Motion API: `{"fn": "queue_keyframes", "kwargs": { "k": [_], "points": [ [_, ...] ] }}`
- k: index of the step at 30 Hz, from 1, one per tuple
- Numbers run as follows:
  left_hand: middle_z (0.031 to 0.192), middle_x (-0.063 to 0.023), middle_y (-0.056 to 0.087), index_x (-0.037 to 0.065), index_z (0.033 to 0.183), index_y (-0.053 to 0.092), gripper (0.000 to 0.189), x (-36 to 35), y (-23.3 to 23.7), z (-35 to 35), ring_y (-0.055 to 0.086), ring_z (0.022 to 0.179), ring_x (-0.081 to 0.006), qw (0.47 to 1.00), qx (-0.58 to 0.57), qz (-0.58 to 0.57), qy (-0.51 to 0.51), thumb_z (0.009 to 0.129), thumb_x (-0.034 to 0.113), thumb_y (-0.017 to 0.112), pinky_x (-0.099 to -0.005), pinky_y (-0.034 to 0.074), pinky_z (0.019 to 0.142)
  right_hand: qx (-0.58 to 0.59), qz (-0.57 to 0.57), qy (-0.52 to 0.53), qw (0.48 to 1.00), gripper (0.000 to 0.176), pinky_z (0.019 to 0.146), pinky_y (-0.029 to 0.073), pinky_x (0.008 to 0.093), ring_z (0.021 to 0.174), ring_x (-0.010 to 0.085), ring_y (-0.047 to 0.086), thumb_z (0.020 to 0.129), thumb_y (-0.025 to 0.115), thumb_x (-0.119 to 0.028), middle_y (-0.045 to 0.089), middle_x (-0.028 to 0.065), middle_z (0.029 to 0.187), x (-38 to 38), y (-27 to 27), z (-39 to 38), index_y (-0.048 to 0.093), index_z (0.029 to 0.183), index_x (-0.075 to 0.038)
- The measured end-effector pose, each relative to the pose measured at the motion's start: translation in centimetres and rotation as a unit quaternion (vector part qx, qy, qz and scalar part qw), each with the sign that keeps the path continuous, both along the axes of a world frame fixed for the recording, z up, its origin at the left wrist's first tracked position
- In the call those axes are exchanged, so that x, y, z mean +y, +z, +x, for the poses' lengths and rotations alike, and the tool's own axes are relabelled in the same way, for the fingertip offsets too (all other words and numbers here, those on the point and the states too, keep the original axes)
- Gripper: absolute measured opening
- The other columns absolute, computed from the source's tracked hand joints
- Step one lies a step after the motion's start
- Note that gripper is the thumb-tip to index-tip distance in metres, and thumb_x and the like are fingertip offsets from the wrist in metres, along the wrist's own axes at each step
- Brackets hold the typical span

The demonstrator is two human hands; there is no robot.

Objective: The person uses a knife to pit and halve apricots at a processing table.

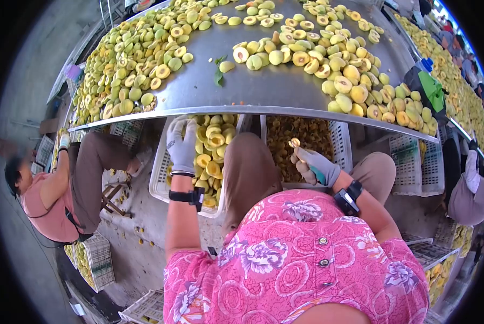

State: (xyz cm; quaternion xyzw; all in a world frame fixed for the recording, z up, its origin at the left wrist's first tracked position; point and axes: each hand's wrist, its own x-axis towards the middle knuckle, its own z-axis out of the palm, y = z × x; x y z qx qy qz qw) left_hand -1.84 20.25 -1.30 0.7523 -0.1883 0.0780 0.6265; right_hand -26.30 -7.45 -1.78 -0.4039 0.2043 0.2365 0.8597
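Observation:
My left hand (pixel 181 144), in a pale work glove, is over the left side of a white crate (pixel 160 175). Its fingers are stretched out, and I see nothing in them. Pitted yellow peach halves (pixel 214 141) fill that crate. My right hand (pixel 316 166), also gloved, is closed around a teal-handled tool (pixel 318 174); the tool's working end cannot be made out. At its fingertips shows a small brown and yellow peach piece or pit (pixel 294 142). Below that hand, a second crate (pixel 340 143) contains brown pits and scraps (pixel 298 132).
A metal table (pixel 198 92) runs across the front, with halved peaches heaped left (pixel 128 65) and right (pixel 355 81). A leafy sprig (pixel 218 73) lies between. A co-worker (pixel 53 200) sits at left. White crates (pixel 406 164) stand at right; a green bag (pixel 431 89) is at the table's right end.

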Motion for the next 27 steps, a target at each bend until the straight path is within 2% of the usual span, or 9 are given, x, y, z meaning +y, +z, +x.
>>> {"fn": "queue_keyframes", "kwargs": {
  "k": [1, 3, 6, 9, 12, 16, 18, 26, 27],
  "points": [
    [0.090, -0.0104, 0.067, 0.003, 0.096, 0.067, 0.015, -0.1, 0.6, 0.6, 0.063, 0.082, -0.0230, 1.000, 0.001, 0.001, -0.002, 0.092, 0.016, 0.062, -0.0319, 0.050, 0.079, 0.034, -0.053, -0.015, 0.998, 0.038, 0.033, 0.022, 0.0246, 0.036, 0.0065, 0.030, 0.095, 0.049, -0.053, 0.040, -0.0061, 0.057, -0.2, -0.6, 0.0, 0.051, 0.098, -0.015],
    [0.095, -0.0095, 0.067, 0.005, 0.094, 0.068, 0.010, -0.3, 2.0, 1.2, 0.063, 0.088, -0.0259, 0.956, -0.189, 0.225, 0.015, 0.085, 0.009, 0.066, -0.0346, 0.050, 0.079, 0.074, -0.102, -0.026, 0.992, 0.037, 0.034, 0.023, 0.0250, 0.036, 0.0067, 0.031, 0.095, 0.049, -0.052, 0.040, -0.0059, 0.057, -0.4, -1.7, 0.0, 0.051, 0.097, -0.015],
    [0.090, -0.0069, 0.065, 0.010, 0.094, 0.068, 0.012, -2.0, -1.8, 1.5, 0.063, 0.088, -0.0261, 0.916, -0.203, 0.334, -0.088, 0.083, 0.014, 0.067, -0.0361, 0.049, 0.081, 0.075, -0.184, 0.013, 0.980, 0.035, 0.035, 0.025, 0.0253, 0.038, 0.0069, 0.033, 0.096, 0.048, -0.049, 0.040, -0.0059, 0.057, -0.8, -2.2, 1.1, 0.050, 0.096, -0.014],
    [0.124, -0.0082, 0.057, 0.018, 0.114, 0.062, 0.037, -3.2, -6.3, 1.0, 0.050, 0.121, -0.0266, 0.846, -0.250, 0.462, -0.089, 0.080, 0.031, 0.069, -0.0562, 0.032, 0.105, 0.070, -0.180, 0.016, 0.981, 0.036, 0.035, 0.027, 0.0247, 0.038, 0.0071, 0.034, 0.097, 0.046, -0.048, 0.040, -0.0059, 0.057, -0.9, -2.4, 1.0, 0.049, 0.097, -0.012],
    [0.144, -0.0081, 0.043, 0.025, 0.135, 0.050, 0.058, -5.3, -8.0, 2.4, 0.034, 0.137, -0.0319, 0.783, -0.161, 0.596, -0.069, 0.083, 0.049, 0.061, -0.0647, 0.015, 0.111, 0.092, -0.177, 0.022, 0.980, 0.037, 0.035, 0.027, 0.0244, 0.039, 0.0070, 0.034, 0.096, 0.047, -0.048, 0.040, -0.0055, 0.058, -1.1, -3.0, 0.6, 0.049, 0.098, -0.011],
    [0.152, -0.0084, 0.034, 0.026, 0.143, 0.040, 0.074, -7.3, -6.7, 5.6, 0.027, 0.142, -0.0313, 0.810, -0.010, 0.579, -0.088, 0.080, 0.062, 0.055, -0.0640, 0.016, 0.111, 0.138, -0.187, 0.041, 0.972, 0.038, 0.035, 0.024, 0.0246, 0.040, 0.0062, 0.031, 0.096, 0.048, -0.049, 0.039, -0.0054, 0.061, -0.7, -3.2, 0.9, 0.049, 0.099, -0.011],
    [0.155, -0.0065, 0.027, 0.028, 0.148, 0.033, 0.084, -7.2, -6.0, 7.1, 0.023, 0.143, -0.0333, 0.771, 0.069, 0.616, -0.144, 0.076, 0.067, 0.055, -0.0645, 0.017, 0.111, 0.136, -0.192, 0.053, 0.970, 0.037, 0.036, 0.023, 0.0244, 0.041, 0.0061, 0.030, 0.096, 0.047, -0.049, 0.038, -0.0056, 0.062, -0.5, -2.9, 1.2, 0.049, 0.100, -0.012],
    [0.151, -0.0101, 0.031, 0.021, 0.143, 0.037, 0.072, -2.1, -6.0, 5.4, 0.043, 0.132, -0.0289, 0.726, 0.009, 0.673, -0.139, 0.079, 0.042, 0.063, -0.0565, 0.028, 0.108, 0.127, -0.221, 0.070, 0.964, 0.040, 0.036, 0.022, 0.0240, 0.041, 0.0058, 0.030, 0.095, 0.048, -0.049, 0.037, -0.0053, 0.061, -1.1, -2.8, 0.4, 0.049, 0.101, -0.010],
    [0.142, -0.0128, 0.042, 0.020, 0.138, 0.043, 0.063, -0.8, -5.8, 4.8, 0.052, 0.123, -0.0292, 0.722, -0.033, 0.680, -0.124, 0.082, 0.042, 0.061, -0.0560, 0.034, 0.104, 0.128, -0.222, 0.073, 0.964, 0.040, 0.036, 0.023, 0.0240, 0.041, 0.0058, 0.030, 0.095, 0.048, -0.049, 0.037, -0.0053, 0.061, -1.0, -3.0, 0.4, 0.049, 0.101, -0.010]
  ]
}}
